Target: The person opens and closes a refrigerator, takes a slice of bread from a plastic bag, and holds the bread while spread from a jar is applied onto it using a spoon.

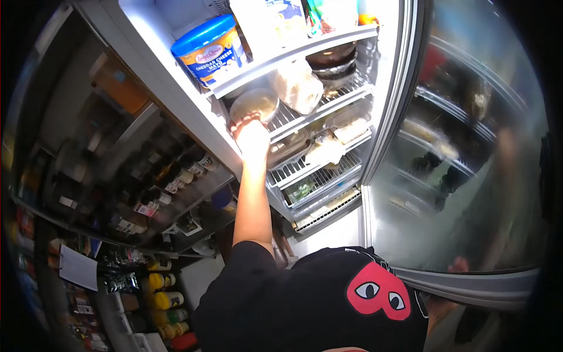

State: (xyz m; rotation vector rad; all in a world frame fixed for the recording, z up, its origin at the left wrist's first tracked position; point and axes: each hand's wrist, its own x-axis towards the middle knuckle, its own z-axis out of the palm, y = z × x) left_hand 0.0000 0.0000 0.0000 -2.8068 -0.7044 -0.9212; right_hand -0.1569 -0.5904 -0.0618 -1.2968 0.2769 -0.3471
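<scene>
My left arm stretches into the lit refrigerator, and my left hand [251, 132] is at the front of a pale round bowl [256, 104] on the upper wire shelf. Its fingers are curled against the bowl's near side; bright glare washes out the back of the hand. Right of the bowl sits a whitish plastic-wrapped bundle [298, 87], and beyond it stand dark stacked containers [332, 58]. At the lower right, my right hand [441, 306] is by the lower edge of the glass door [469, 176], its fingers mostly hidden.
A blue-lidded cheddar cheese mayo tub [211, 53] stands on the shelf above. Lower racks hold a clear tray [350, 126] and a wrapped packet [324, 149]. To the left are dark shelves with several small bottles [176, 182], yellow-capped jars [164, 300] and a white sheet [78, 268].
</scene>
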